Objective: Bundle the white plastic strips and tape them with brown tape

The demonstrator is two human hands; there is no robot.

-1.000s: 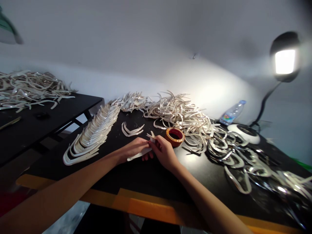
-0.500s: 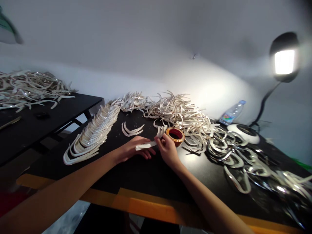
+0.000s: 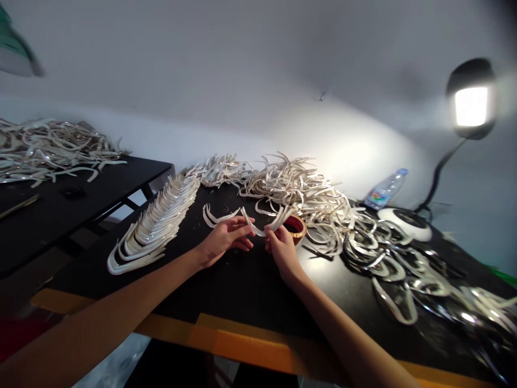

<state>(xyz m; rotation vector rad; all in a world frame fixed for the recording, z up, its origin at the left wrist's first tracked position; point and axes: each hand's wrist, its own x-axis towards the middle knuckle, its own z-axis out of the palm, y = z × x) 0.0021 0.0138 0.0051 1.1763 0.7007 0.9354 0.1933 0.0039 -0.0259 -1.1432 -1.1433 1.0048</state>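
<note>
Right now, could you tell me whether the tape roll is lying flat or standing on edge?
Lying flat: the tape roll shows its red-lined hole facing upward.

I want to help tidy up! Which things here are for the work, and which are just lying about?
For the work: left hand, right hand, the curved shiny strips they hold, the stacked strips, probably the tape roll.
Just lying about: water bottle, lamp.

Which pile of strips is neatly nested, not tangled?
The long curved row left of the left hand: its strips nest in order, while the heaps behind lie tangled.
</note>
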